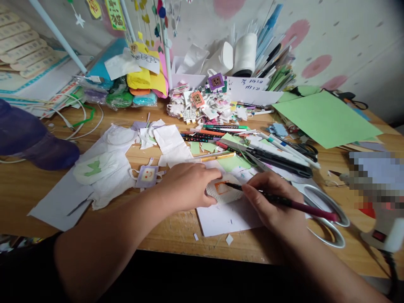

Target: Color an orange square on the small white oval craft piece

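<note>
My right hand is closed around a felt-tip pen with a dark barrel and a dark red end. The pen's tip rests at an orange square outline on a small white textured paper piece. My left hand holds that piece at its left side, thumb and forefinger around the edge. Under it lies a white sheet. To the left of my left hand is a small purple-framed paper figure with a smiling face. Large scissors lie partly beneath my right hand.
Several pens and a black utility knife lie behind my hands. Farther back is a heap of small paper figures. Crumpled tissue and a purple bottle are at left. A glue gun stands right; green paper lies behind.
</note>
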Available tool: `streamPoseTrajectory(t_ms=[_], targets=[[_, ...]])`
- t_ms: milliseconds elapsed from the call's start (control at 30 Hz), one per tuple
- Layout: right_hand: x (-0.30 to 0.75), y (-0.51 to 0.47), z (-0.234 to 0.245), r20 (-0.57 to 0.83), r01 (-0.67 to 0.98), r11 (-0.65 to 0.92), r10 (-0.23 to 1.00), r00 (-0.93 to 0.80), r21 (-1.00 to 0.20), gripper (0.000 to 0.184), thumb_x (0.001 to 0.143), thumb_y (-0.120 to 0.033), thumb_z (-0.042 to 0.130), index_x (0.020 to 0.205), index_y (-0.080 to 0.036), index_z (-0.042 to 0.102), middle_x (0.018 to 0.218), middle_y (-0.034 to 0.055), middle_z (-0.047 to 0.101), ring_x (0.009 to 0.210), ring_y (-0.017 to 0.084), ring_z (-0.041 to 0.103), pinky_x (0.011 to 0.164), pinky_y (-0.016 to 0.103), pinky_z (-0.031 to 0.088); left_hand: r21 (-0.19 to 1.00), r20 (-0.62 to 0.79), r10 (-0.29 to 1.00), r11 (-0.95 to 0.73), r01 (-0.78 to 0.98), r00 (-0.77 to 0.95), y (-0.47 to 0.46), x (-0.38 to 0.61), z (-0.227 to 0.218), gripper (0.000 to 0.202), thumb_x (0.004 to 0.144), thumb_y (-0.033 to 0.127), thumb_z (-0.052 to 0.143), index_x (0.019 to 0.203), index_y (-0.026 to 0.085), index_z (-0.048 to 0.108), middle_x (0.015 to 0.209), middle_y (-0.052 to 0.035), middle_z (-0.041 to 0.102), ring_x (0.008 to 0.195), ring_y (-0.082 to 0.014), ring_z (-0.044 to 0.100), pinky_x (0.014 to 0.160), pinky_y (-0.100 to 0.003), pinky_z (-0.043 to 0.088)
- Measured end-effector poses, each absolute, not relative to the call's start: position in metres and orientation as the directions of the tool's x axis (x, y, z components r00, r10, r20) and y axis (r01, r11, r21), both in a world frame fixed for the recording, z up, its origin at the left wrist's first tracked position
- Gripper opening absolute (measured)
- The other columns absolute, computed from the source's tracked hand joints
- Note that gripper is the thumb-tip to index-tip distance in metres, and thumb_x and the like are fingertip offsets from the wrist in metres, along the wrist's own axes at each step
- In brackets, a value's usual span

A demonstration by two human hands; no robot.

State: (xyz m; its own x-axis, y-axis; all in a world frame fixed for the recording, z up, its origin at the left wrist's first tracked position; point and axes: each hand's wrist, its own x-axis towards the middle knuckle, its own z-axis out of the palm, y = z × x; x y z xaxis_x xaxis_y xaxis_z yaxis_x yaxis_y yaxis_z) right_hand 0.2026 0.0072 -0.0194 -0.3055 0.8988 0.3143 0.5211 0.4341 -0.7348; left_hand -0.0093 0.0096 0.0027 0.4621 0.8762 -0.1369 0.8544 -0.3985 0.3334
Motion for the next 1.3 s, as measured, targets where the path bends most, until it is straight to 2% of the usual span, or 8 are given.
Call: streamPoseTrajectory(t_ms=[67, 233, 333, 433, 567, 700, 867, 1300], targets=[[0.203, 0.007, -0.019, 0.319, 0.51, 0.417, 0.908, -0.272, -0.752, 0.012, 0.078, -0.022, 0.061, 0.07, -0.022, 0.053, 0.061, -0.0024, 0.055, 0.05, 0.01, 0.048, 0.046, 0.024, 0.038, 0.343, -0.133, 0.872, -0.405, 0.848, 0.471, 0.01, -0.01, 0.002, 0.038, 0.069, 0.046, 0.061, 0.105, 0.033, 0.056, 0.09, -0.0016, 0.063, 0.087, -0.0251, 0.06, 0.069, -0.035, 0.045], [0.203, 0.008, -0.017, 0.257, 0.506, 0.454, 0.874, -0.412, -0.734, 0.014, 0.08, -0.026, 0.058, 0.069, -0.021, 0.053, 0.059, -0.0016, 0.055, 0.051, 0.012, 0.05, 0.046, 0.023, 0.039, 0.354, -0.116, 0.889, -0.379, 0.855, 0.442, 0.006, -0.01, 0.003, 0.039, 0.066, 0.046, 0.064, 0.102, 0.031, 0.059, 0.09, -0.003, 0.064, 0.086, -0.0256, 0.061, 0.07, -0.035, 0.047], [0.204, 0.013, -0.02, 0.284, 0.484, 0.392, 0.916, -0.283, -0.782, 0.022, 0.08, -0.03, 0.057, 0.061, -0.02, 0.05, 0.053, -0.0022, 0.05, 0.047, 0.011, 0.046, 0.043, 0.023, 0.035, 0.357, -0.113, 0.894, -0.37, 0.858, 0.433, 0.006, -0.011, 0.002, 0.044, 0.063, 0.048, 0.066, 0.104, 0.032, 0.058, 0.091, -0.0026, 0.065, 0.085, -0.0261, 0.062, 0.07, -0.035, 0.048], [0.204, 0.017, -0.023, 0.231, 0.261, 0.278, 0.953, -0.196, -0.925, 0.022, 0.081, -0.034, 0.056, 0.066, -0.019, 0.054, 0.055, -0.0016, 0.051, 0.05, 0.012, 0.047, 0.045, 0.023, 0.037, 0.35, -0.127, 0.901, -0.351, 0.868, 0.415, 0.006, -0.011, 0.002, 0.043, 0.062, 0.046, 0.066, 0.101, 0.032, 0.059, 0.093, -0.0023, 0.066, 0.087, -0.0268, 0.062, 0.071, -0.036, 0.048], [0.2, 0.016, -0.025, 0.13, -0.032, 0.127, 0.948, -0.29, -0.991, 0.02, 0.084, -0.036, 0.055, 0.096, -0.021, 0.062, 0.075, 0.0027, 0.062, 0.064, 0.015, 0.057, 0.058, 0.028, 0.046, 0.364, -0.143, 0.908, -0.321, 0.874, 0.393, 0.004, -0.009, 0.005, 0.046, 0.063, 0.04, 0.064, 0.108, 0.03, 0.055, 0.105, -0.0025, 0.065, 0.096, -0.0266, 0.061, 0.079, -0.036, 0.046], [0.196, 0.018, -0.022, 0.131, -0.012, 0.134, 0.938, -0.322, -0.991, 0.018, 0.08, -0.037, 0.06, 0.085, -0.02, 0.063, 0.073, 0.0018, 0.061, 0.065, 0.013, 0.054, 0.061, 0.027, 0.043, 0.384, -0.15, 0.918, -0.287, 0.878, 0.366, 0.004, -0.008, 0.009, 0.06, 0.063, 0.035, 0.062, 0.12, 0.028, 0.045, 0.116, -0.0037, 0.062, 0.103, -0.0264, 0.059, 0.084, -0.036, 0.045], [0.192, 0.019, -0.015, 0.118, 0.037, 0.134, 0.95, -0.29, -0.99, 0.024, 0.077, -0.04, 0.061, 0.069, -0.018, 0.054, 0.059, -0.0028, 0.049, 0.054, 0.009, 0.041, 0.05, 0.023, 0.033, 0.38, -0.179, 0.922, -0.257, 0.888, 0.344, 0.006, -0.008, 0.01, 0.045, 0.064, 0.032, 0.06, 0.108, 0.029, 0.052, 0.109, -0.0013, 0.065, 0.097, -0.0238, 0.061, 0.08, -0.034, 0.045], [0.198, 0.017, -0.021, 0.149, 0.014, 0.158, 0.952, -0.266, -0.987, 0.02, 0.08, -0.034, 0.058, 0.069, -0.018, 0.052, 0.057, -0.0039, 0.048, 0.052, 0.009, 0.041, 0.049, 0.023, 0.031, 0.297, -0.168, 0.921, -0.294, 0.909, 0.352, 0.001, 0.002, 0.01, 0.051, 0.065, 0.043, 0.064, 0.112, 0.026, 0.05, 0.109, -0.006, 0.062, 0.099, -0.0266, 0.058, 0.083, -0.038, 0.045]])
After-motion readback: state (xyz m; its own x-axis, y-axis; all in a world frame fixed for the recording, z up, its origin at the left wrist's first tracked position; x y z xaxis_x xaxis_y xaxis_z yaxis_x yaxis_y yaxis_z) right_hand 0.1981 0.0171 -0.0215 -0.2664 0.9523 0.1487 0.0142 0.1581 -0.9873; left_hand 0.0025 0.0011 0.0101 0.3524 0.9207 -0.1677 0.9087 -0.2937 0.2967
